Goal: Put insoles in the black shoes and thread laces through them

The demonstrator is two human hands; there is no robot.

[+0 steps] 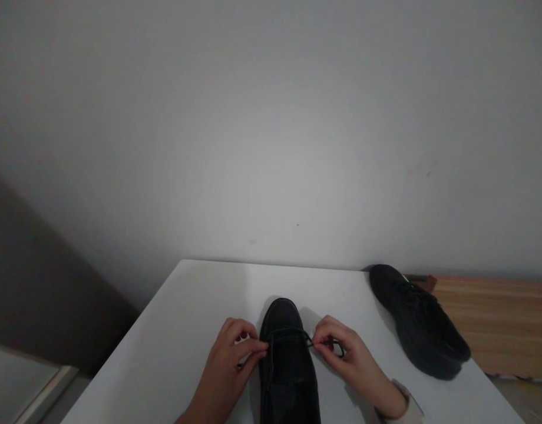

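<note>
A black shoe (pixel 290 359) lies on the white table (pixel 209 294), its toe pointing to the wall and its heel end cut off by the lower frame edge. At its left side, my left hand (pixel 235 356) pinches with thumb and forefinger; a bit of dark lace shows under the fingers. On the other side, my right hand (pixel 341 350) is closed on a black lace (pixel 310 340) that runs out of the shoe's right edge, with a loop of it showing beyond the fingertips.
A second black shoe (pixel 419 324), with its laces across the top, rests at the table's right edge. Beyond it is a wood-grain surface (pixel 496 324). The pale wall (pixel 271 147) rises behind the table's back edge.
</note>
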